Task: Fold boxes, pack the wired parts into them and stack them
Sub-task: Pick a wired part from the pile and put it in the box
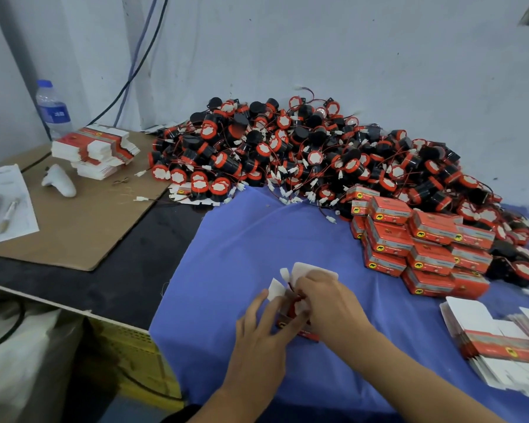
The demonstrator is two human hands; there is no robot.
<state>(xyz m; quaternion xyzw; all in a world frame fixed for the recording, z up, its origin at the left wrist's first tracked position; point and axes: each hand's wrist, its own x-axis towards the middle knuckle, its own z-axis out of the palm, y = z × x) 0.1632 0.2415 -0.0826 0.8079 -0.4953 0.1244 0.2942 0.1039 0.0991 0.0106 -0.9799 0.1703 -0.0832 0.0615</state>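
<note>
A small red box (pixel 306 332) with white flaps open stands on the blue cloth (pixel 226 245) in front of me. My left hand (pixel 261 334) holds its left side, fingers by a white flap (pixel 276 289). My right hand (pixel 327 303) curls over the box's open top, fingers on a red-wired part inside. Behind lies a big heap of black and red wired parts (pixel 303 154). Closed red boxes (pixel 419 245) are stacked at the right. Flat unfolded boxes (pixel 501 343) lie at the near right.
On the brown cardboard (pixel 83 221) at the left sit a second pile of flat boxes (pixel 95 151), a white handheld tool (pixel 60 180), papers and a water bottle (pixel 53 109). A black table strip runs beside the cloth; a yellow crate is below.
</note>
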